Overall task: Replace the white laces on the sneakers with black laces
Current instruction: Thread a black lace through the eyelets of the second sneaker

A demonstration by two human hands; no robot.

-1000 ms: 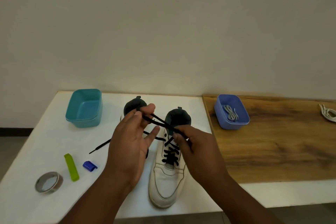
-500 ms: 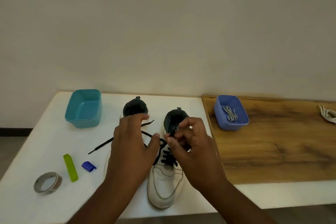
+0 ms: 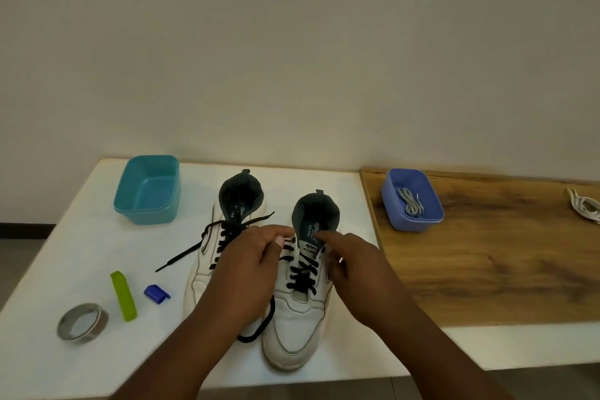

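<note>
Since the black lace (image 3: 300,276) is soft, light and limp, I'd take it at its stiff tip and not along its slack length, which trails off between the two sneakers. My left hand (image 3: 246,273) seems to pinch an end near the top eyelets of the right sneaker (image 3: 297,328), though my fingers hide it. My right hand (image 3: 360,273) rests on the sneaker's far side, forefinger out on the tongue.

A plain home room (bare wall (image 3: 292,42), white table (image 3: 81,237), wooden board (image 3: 487,269)).
</note>
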